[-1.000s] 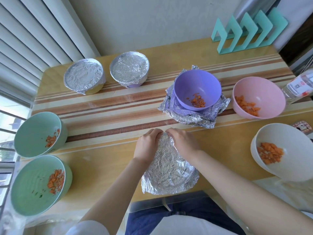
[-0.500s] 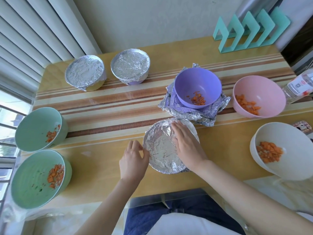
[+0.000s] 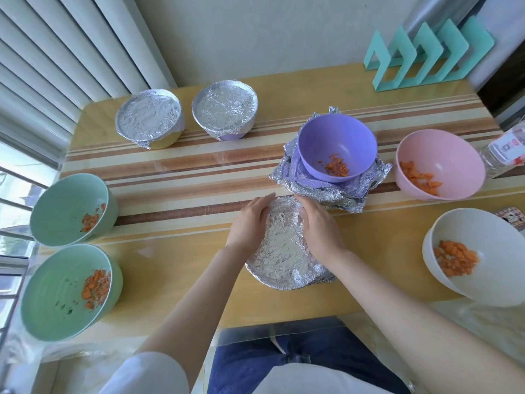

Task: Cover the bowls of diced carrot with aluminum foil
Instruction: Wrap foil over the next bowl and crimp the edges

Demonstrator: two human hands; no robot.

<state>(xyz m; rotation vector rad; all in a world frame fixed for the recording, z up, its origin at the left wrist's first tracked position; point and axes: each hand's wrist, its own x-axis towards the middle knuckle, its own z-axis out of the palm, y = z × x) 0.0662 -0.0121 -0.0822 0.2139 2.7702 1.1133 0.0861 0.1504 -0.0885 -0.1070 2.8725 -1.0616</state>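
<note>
Teal rack (image 3: 478, 46), plastic bottle (image 3: 505, 150), window blinds (image 3: 42, 52)

No legible text, only a blurred, unreadable red-and-white label (image 3: 507, 146) on the bottle (image 3: 491, 164) at far right.
</note>
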